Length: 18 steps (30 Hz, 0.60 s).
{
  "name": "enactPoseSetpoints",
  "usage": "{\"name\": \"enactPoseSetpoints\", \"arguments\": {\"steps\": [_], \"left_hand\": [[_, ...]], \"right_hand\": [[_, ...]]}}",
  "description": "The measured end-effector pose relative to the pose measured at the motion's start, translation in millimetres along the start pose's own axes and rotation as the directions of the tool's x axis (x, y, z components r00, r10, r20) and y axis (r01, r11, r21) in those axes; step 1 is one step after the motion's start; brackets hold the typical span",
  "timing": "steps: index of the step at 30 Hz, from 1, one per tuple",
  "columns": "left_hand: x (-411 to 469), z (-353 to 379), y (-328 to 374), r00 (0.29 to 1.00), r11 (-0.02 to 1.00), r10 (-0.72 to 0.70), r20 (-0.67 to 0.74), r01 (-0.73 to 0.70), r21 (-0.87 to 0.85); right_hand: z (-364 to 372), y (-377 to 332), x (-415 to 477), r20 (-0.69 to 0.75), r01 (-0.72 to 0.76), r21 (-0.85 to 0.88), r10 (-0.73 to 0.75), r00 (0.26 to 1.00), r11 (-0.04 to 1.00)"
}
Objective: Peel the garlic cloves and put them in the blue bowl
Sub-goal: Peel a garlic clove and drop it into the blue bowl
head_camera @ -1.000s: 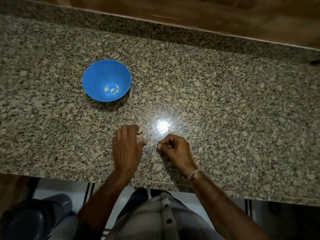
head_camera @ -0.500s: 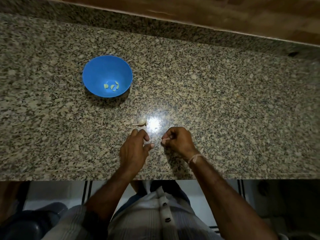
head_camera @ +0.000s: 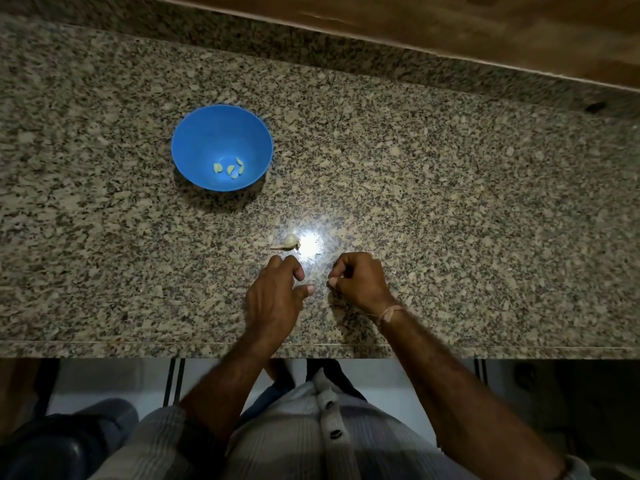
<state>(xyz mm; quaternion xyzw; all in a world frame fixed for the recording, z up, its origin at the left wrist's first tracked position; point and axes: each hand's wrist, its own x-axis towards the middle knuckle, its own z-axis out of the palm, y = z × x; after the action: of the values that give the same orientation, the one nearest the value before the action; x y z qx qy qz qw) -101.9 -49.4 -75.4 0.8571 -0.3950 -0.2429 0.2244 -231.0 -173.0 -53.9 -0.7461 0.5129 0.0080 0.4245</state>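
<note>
The granite counter (head_camera: 450, 202) carries the blue bowl (head_camera: 207, 140). Nearer me than the bowl, my left hand (head_camera: 273, 299) lies slack, holding nothing. My right hand (head_camera: 360, 282) is curled tight; whether it pinches anything I cannot tell. The unpeeled garlic clove (head_camera: 289, 242) lies between bowl and hands; a careless nudge might skid it across the polished stone. Inside the bowl sit a few peeled cloves (head_camera: 230, 169).

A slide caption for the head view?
Peeled cloves in the blue bowl; one unpeeled garlic clove on the counter.
</note>
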Motion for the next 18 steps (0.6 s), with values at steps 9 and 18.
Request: {"name": "enactPoseSetpoints", "arguments": {"steps": [9,18], "left_hand": [[0,2,2,1.000,1.000,-0.014,-0.008,0.014,0.015],[-3,-3,7,1.000,1.000,-0.022,0.016,0.022,-0.018]], "right_hand": [[13,-5,-12,-0.098,0.062,-0.121,-0.074,0.992,0.991],[19,-11,-16,-0.154,0.038,-0.207,-0.071,0.985,0.977]]}}
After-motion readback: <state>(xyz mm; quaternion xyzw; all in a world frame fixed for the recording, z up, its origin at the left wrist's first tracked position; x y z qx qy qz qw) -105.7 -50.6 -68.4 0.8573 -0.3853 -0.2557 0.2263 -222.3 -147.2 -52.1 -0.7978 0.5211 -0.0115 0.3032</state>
